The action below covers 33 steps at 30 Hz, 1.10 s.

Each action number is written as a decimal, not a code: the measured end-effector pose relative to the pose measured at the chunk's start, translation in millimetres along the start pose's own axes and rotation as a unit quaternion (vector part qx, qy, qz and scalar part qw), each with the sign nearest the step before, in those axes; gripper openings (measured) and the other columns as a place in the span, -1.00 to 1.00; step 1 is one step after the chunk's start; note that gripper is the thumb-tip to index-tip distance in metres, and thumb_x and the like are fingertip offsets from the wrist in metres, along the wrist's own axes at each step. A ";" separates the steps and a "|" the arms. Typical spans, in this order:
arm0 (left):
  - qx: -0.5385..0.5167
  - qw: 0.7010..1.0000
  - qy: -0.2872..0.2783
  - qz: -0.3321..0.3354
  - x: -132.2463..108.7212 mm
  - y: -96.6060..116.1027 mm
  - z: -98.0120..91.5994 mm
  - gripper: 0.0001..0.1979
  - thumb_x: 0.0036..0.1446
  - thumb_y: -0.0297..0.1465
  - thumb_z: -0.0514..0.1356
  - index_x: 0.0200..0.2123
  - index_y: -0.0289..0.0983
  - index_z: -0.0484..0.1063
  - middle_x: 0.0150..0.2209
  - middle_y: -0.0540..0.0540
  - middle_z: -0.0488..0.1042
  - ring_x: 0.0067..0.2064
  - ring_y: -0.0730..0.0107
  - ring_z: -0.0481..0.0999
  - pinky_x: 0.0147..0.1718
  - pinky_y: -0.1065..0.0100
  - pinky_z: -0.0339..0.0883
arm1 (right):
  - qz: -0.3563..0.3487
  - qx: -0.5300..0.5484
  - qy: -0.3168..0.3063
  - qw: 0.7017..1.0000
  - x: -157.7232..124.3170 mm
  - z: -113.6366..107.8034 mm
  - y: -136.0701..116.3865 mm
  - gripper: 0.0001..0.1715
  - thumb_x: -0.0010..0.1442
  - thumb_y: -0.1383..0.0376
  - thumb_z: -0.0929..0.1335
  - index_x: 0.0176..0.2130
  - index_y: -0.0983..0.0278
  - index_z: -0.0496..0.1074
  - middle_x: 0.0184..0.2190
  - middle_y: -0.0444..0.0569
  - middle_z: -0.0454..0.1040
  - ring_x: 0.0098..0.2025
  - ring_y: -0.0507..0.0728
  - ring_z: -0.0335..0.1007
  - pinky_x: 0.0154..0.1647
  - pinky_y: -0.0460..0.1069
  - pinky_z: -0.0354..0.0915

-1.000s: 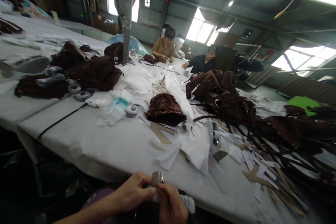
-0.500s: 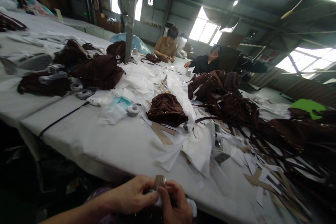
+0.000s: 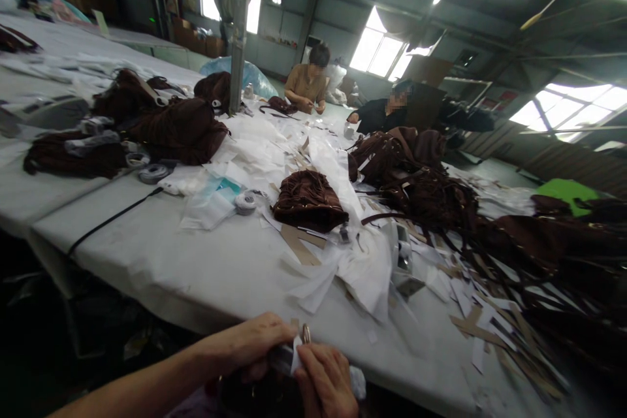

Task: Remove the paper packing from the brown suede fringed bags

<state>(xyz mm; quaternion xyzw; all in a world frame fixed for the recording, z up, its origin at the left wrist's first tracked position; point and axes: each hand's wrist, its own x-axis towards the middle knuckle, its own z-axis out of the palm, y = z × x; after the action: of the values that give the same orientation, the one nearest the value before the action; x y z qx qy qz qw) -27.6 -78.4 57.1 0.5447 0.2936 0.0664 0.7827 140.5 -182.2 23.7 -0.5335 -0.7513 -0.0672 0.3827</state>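
At the front edge of the table, low in the view, my two hands work close together. My left hand [image 3: 262, 341] has its fingers closed, and what sits in its grip is mostly hidden. Fingers of my right hand [image 3: 327, 373] press a white strip [image 3: 296, 354] that looks like paper or tissue. A metal ring [image 3: 306, 334] stands up between the hands. Beneath them is a dark brown item [image 3: 259, 398] with small shiny fittings, largely in shadow. Pale wrapping [image 3: 358, 383] sticks out beyond my right hand.
A brown gathered bag [image 3: 309, 201] sits mid-table among white paper and cardboard strips. Rolls of grey tape [image 3: 245, 203] lie nearby. More brown bags pile up left [image 3: 179, 130] and right [image 3: 421, 192]. A metal post [image 3: 240, 32] rises from the table. Two people sit opposite.
My left hand has shifted slightly up and left. A white strip now shows under my right fingers, where a greyish-tan strip stood by the ring before. The view has tilted slightly.
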 end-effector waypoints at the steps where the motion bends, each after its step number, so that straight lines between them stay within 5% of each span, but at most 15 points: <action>1: -0.004 1.000 0.009 -0.014 3.5 -2.1 0.4 -0.53 0.16 -0.06 -0.03 -0.59 -0.28 0.34 -0.75 0.11 0.14 -0.80 0.59 0.00 -0.87 0.50 -0.18 | 0.000 -0.003 -0.014 1.000 -0.8 -0.5 0.0 -0.77 0.23 0.35 0.29 -0.09 0.26 0.41 -0.31 0.00 0.56 -0.28 0.12 0.48 -0.23 0.02 0.37; 11: 0.061 0.995 0.076 0.021 26.5 -23.0 4.4 -0.53 0.11 0.03 0.00 -0.59 -0.23 0.17 -0.78 0.15 0.10 -0.79 0.61 0.03 -0.82 0.51 -0.19 | -0.007 0.014 -0.065 0.998 5.9 -8.5 -2.1 -0.81 0.23 0.38 0.26 -0.12 0.23 0.32 -0.28 -0.06 0.55 -0.26 0.10 0.47 -0.18 0.01 0.27; 19: 0.146 0.988 0.044 0.016 18.8 -12.2 13.3 -0.43 0.13 0.11 -0.16 -0.48 -0.26 0.29 -0.71 0.10 0.19 -0.79 0.53 0.13 -0.87 0.51 -0.07 | 0.064 0.068 -0.156 0.983 5.9 -9.9 -0.9 -0.75 0.19 0.39 0.26 -0.09 0.21 0.28 -0.29 -0.07 0.47 -0.21 0.17 0.41 -0.12 0.09 0.26; 26: 0.159 0.982 0.086 0.054 33.1 -21.2 5.9 -0.51 0.17 0.01 -0.10 -0.55 -0.24 0.21 -0.73 0.10 0.19 -0.73 0.53 0.21 -0.77 0.52 -0.02 | 0.104 0.031 -0.129 0.986 3.1 -2.3 -2.3 -0.78 0.21 0.40 0.26 -0.13 0.17 0.32 -0.30 -0.06 0.44 -0.25 0.18 0.36 -0.19 0.12 0.24; 33: 0.132 0.990 -0.004 0.055 13.5 4.0 6.3 -0.63 0.19 -0.15 -0.02 -0.37 -0.31 0.39 -0.60 0.07 0.28 -0.67 0.52 0.26 -0.74 0.53 0.08 | 0.156 0.032 -0.077 0.984 -2.4 0.3 -4.9 -0.77 0.23 0.32 0.22 -0.20 0.12 0.44 -0.30 -0.03 0.41 -0.23 0.20 0.34 -0.20 0.14 0.24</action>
<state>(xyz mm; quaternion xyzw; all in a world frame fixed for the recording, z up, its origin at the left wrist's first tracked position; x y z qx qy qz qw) -12.4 -76.3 56.9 0.6590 0.2660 0.0680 0.7003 136.5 -185.9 23.4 -0.6351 -0.6879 0.0584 0.3465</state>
